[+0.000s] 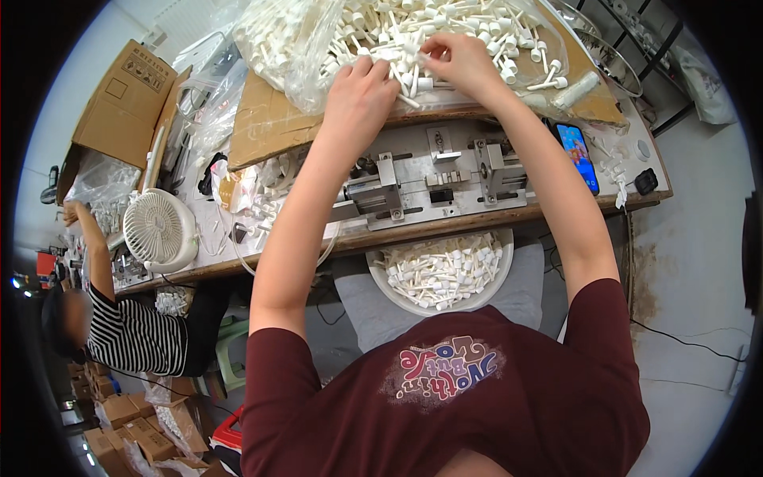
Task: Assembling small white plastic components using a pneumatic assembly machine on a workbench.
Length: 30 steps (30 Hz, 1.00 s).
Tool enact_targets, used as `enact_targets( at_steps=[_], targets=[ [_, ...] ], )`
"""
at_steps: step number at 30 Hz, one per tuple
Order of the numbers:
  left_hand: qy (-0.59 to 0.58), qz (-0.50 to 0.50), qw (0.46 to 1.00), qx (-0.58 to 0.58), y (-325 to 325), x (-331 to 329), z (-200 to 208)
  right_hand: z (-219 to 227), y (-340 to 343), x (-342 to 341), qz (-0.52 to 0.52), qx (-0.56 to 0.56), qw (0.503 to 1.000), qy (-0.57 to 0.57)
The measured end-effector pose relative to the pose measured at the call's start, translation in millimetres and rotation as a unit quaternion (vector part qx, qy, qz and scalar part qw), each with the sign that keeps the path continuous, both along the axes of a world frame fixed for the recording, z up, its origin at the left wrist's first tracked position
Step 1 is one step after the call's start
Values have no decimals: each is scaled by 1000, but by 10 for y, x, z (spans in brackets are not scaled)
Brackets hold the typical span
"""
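A large heap of white plastic stick pieces with round caps point(397, 24) lies in a clear plastic bag on cardboard at the far side of the bench. At the heap's near edge, my left hand point(362, 95) has its fingers curled down among the pieces; whatever they grip is hidden. Close by on the right, my right hand point(465, 67) pinches with thumb and forefinger against the heap, and what lies between the fingertips is too small to tell. Below my arms a metal jig point(433, 187) is fixed on the bench. A white tub point(385, 288) in my lap holds more such pieces.
A lit phone point(578, 159) lies to the right of the jig. On the left stand a white fan point(161, 230) and an open cardboard box point(123, 91). Another person in a striped shirt point(139, 334) works at the left bench. Cardboard point(270, 111) overhangs behind the jig.
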<state>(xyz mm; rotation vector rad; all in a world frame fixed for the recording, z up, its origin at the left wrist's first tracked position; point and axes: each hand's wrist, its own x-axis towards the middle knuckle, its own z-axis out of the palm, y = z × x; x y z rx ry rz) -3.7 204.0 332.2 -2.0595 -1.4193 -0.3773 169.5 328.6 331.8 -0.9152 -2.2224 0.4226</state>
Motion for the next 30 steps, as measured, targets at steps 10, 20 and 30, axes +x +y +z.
enact_targets(
  at_steps=[10,20,30],
  targets=[
    [-282,-79,956,25,-218,135,103,149,-259,315,65,-160,948,269],
    [-666,-68,742,-25,-971,489,49,-669,-1790,949,111,46,991,66],
    [-618,-91,772,-118,-1305,609,-200,-980,-1846,690,52,205,972,-104]
  ],
)
